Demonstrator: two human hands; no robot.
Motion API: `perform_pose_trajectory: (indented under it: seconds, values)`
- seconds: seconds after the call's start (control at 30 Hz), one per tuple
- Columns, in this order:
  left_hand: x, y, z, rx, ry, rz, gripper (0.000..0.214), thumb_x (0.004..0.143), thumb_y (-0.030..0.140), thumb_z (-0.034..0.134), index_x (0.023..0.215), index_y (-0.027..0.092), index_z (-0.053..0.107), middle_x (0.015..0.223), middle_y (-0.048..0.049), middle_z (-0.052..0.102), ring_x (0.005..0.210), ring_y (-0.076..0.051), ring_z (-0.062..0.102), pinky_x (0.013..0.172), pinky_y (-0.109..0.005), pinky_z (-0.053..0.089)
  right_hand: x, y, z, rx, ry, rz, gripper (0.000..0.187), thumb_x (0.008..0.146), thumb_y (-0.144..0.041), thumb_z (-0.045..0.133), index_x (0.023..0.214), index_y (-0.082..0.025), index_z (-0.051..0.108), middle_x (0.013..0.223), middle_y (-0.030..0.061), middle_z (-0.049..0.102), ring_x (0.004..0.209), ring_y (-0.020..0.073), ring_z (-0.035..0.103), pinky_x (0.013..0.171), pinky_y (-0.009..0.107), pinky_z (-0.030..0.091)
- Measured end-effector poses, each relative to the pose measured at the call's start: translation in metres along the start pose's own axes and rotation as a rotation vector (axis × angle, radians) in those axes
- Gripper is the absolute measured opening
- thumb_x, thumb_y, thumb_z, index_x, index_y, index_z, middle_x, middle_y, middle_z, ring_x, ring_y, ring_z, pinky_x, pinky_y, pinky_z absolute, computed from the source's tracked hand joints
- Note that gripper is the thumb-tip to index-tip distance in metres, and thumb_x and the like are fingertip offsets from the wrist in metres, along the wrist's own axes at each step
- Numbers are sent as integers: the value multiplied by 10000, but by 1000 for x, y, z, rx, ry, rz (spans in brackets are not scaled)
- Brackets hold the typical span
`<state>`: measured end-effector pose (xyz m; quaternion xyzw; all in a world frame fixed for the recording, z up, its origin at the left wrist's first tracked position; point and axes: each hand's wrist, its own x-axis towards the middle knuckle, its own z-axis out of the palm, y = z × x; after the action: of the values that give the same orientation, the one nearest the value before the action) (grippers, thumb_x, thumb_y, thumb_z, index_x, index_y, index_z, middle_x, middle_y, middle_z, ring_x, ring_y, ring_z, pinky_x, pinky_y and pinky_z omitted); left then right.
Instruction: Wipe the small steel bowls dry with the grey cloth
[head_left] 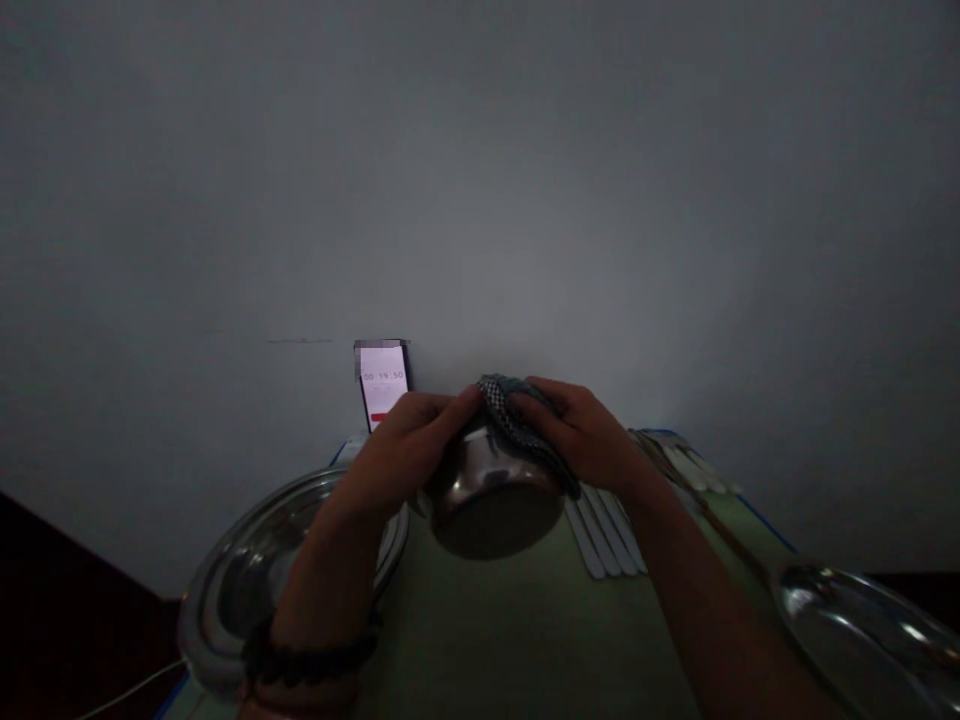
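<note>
A shiny metal bowl [495,490] is held up above the table, tilted so its rounded side and base face me. My left hand [420,435] grips it at the left, thumb along its upper edge. At the upper right, my right hand [577,425] is closed on a dark checked cloth [517,420] and presses it against the bowl. Part of the cloth hangs down the bowl's right side. The fingers behind the bowl are hidden.
A large metal basin [225,570] stands at the left under my forearm. A phone [382,385] showing a timer leans on the wall [480,200]. Several white-handled utensils [604,535] lie right of the bowl on the green table [510,640]. A metal dish [870,630] sits far right.
</note>
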<state>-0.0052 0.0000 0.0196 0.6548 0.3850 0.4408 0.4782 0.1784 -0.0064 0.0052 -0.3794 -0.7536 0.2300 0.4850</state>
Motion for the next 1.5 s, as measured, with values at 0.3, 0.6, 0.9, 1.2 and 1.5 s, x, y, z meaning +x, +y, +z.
perform_pose_trajectory:
  seconds: [0.3,0.6,0.9,1.2,1.5]
  values:
    - [7,-1,-8,-376,374,-30,242,693,402,661,573,194,629,521,18,610,477,-114,541,469,-224,438,7,34,6,433,304,114,399,840,-562,512,949,-216,677,807,8,676,743,150,596,685,285,459]
    - [-1,2,-2,20,-6,15,276,709,395,670,540,176,664,496,6,593,439,-89,474,423,-201,335,2,0,1,126,22,48,323,866,-473,524,783,-192,659,709,-11,605,666,124,530,614,262,425]
    - [4,-1,-9,-198,273,27,268,701,416,668,557,192,631,486,34,566,431,-91,478,433,-206,373,5,20,4,347,269,101,397,850,-552,509,916,-207,692,804,12,678,748,145,602,701,284,482]
    - [0,4,-2,154,175,119,409,735,506,631,486,181,604,456,14,524,411,-84,414,389,-208,288,3,2,8,223,97,63,337,856,-497,532,783,-191,653,714,-9,606,654,120,531,593,252,430]
    - [-5,12,-13,181,326,189,345,792,469,573,588,197,629,515,21,554,464,-100,458,444,-214,346,4,17,2,276,306,70,381,861,-526,509,861,-185,679,750,3,643,729,142,571,670,268,446]
